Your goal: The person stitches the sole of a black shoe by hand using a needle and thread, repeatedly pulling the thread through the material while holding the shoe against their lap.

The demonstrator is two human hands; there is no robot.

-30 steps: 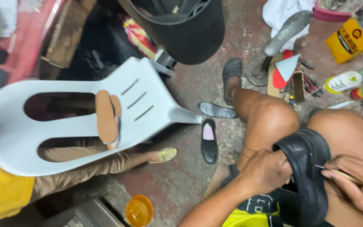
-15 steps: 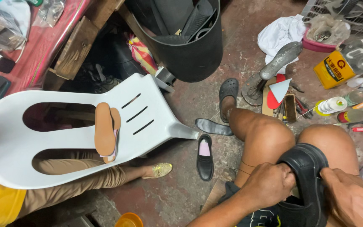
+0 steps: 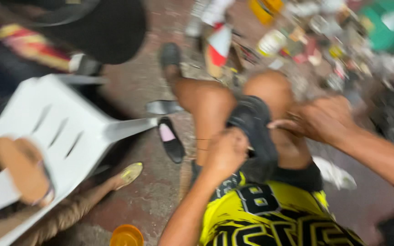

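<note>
A black shoe [image 3: 257, 132] lies across my bare knees, sole edge up. My left hand [image 3: 226, 152] grips its near side with the fingers closed around it. My right hand [image 3: 318, 119] presses on the shoe's far side, fingertips pinched at its edge; whether a small tool is in them is lost in the blur. The whole view is motion-blurred.
A white plastic chair [image 3: 60, 136] lies tipped at the left with a tan insole [image 3: 21, 171] on it. A black flat shoe [image 3: 170, 142] and a grey sole [image 3: 163, 107] lie on the concrete floor. A black bin [image 3: 110, 27], an orange lid [image 3: 126, 236], scattered tins and tools [image 3: 297, 41].
The view has swung right and down and gone blurry. Both hands and the shoe now sit nearer the middle. My right hand has come up onto the shoe's far edge.
</note>
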